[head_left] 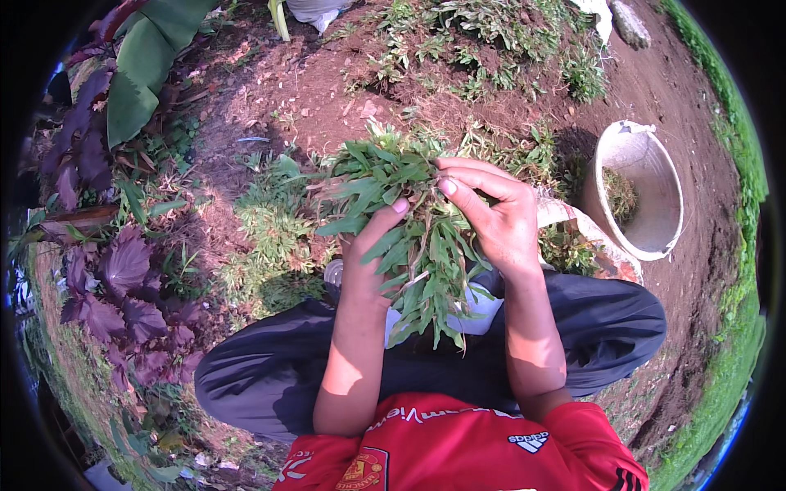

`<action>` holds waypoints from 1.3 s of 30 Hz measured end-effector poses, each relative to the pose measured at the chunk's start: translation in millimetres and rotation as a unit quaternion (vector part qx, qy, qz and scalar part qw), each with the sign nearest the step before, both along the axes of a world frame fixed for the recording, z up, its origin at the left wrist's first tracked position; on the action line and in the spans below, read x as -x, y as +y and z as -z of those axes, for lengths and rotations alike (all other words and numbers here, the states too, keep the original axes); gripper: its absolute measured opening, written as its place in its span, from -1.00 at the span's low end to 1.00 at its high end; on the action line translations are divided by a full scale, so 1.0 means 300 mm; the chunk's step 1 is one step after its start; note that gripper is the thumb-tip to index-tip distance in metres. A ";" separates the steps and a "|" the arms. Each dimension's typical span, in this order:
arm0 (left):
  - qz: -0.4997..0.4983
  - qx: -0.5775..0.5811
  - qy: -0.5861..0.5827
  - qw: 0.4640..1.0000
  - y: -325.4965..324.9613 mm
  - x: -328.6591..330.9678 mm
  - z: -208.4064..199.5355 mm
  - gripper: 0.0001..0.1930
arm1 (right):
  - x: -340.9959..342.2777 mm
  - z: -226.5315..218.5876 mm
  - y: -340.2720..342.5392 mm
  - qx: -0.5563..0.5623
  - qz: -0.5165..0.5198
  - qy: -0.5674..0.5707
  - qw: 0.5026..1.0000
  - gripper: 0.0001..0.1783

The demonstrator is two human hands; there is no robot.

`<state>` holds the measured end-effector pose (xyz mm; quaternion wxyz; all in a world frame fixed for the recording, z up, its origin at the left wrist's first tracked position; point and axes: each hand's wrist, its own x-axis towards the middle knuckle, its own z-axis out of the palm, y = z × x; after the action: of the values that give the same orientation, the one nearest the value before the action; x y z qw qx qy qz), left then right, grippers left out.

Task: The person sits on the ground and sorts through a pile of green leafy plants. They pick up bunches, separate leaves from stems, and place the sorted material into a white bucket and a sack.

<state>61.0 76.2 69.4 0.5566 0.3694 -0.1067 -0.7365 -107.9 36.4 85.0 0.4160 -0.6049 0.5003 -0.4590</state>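
Both hands, left [368,254] and right [491,213], gripped a bunch of green weeds [405,221] (white bucket [655,176] nearby).

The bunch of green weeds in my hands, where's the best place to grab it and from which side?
Probably grip the bunch of green weeds at its narrow middle, where the stems gather between the left hand and right hand. Come from the side; leaves fan out loosely above and below.

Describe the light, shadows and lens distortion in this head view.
Head view: hard sunlight from the right lights the right hand and the white bucket; the bucket's inside is partly shaded. The left hand grips the leafy bunch. Fisheye bends the ground, with black corners.
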 end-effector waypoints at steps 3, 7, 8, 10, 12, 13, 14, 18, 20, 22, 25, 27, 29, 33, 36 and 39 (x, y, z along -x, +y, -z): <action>-0.038 0.012 -0.033 0.999 0.008 -0.010 0.009 -0.65 | 0.012 0.007 -0.004 0.001 -0.017 -0.047 0.999 -0.83; -0.107 0.080 -0.046 0.990 0.046 -0.014 0.044 -0.69 | 0.006 -0.012 -0.017 -0.056 -0.029 -0.119 0.991 -0.73; -0.107 0.148 -0.130 0.975 0.055 -0.011 0.058 -0.67 | 0.001 -0.025 -0.013 -0.025 -0.053 -0.113 0.992 -0.66; -0.050 0.221 -0.460 0.858 0.071 -0.018 0.084 -0.62 | -0.005 -0.056 0.006 -0.022 -0.057 -0.082 0.995 -0.52; -0.047 0.335 -0.686 0.644 0.084 -0.024 0.100 -0.53 | -0.028 -0.074 0.019 0.074 -0.052 0.038 0.995 -0.40; -0.040 0.333 -0.668 0.664 0.086 -0.026 0.104 -0.52 | -0.032 -0.081 0.026 0.121 -0.061 0.132 0.982 -0.44; -0.034 0.332 -0.647 0.686 0.086 -0.027 0.104 -0.52 | -0.042 -0.080 0.024 0.122 -0.031 0.111 0.986 -0.49; -0.066 0.243 -0.425 0.870 0.083 0.016 0.081 -0.58 | -0.064 -0.046 0.021 0.023 0.043 0.000 0.999 -0.67; -0.062 0.144 -0.289 0.944 0.082 0.040 0.068 -0.56 | -0.066 -0.019 0.022 -0.005 0.084 -0.065 0.994 -0.74; -0.107 0.127 -0.184 0.969 0.082 0.057 0.065 -0.54 | -0.061 0.006 0.024 0.014 0.103 -0.071 0.992 -0.75; -0.079 0.151 -0.252 0.952 0.081 0.045 0.079 -0.49 | -0.050 0.030 0.027 0.030 0.110 -0.046 0.992 -0.80; -0.036 0.200 -0.367 0.908 0.079 0.025 0.094 -0.48 | -0.051 0.033 0.026 0.018 0.114 -0.058 0.992 -0.83; -0.025 0.221 -0.411 0.884 0.083 0.019 0.105 -0.47 | -0.056 0.025 0.021 0.025 0.117 -0.070 0.990 -0.84; -0.047 0.209 -0.368 0.905 0.092 0.035 0.103 -0.52 | -0.043 -0.031 0.024 -0.046 0.067 -0.084 0.993 -0.76; -0.035 0.213 -0.300 0.929 0.092 0.032 0.086 -0.57 | -0.025 -0.073 0.017 0.121 0.046 0.088 0.988 -0.39; 0.027 0.256 -0.295 0.920 0.090 0.027 0.075 -0.57 | -0.026 -0.082 0.008 0.066 -0.003 0.059 0.996 -0.36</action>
<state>52.9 103.1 46.9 0.5551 0.4116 -0.4608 -0.5570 -100.0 39.0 109.5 0.3466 -0.6586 0.4905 -0.4532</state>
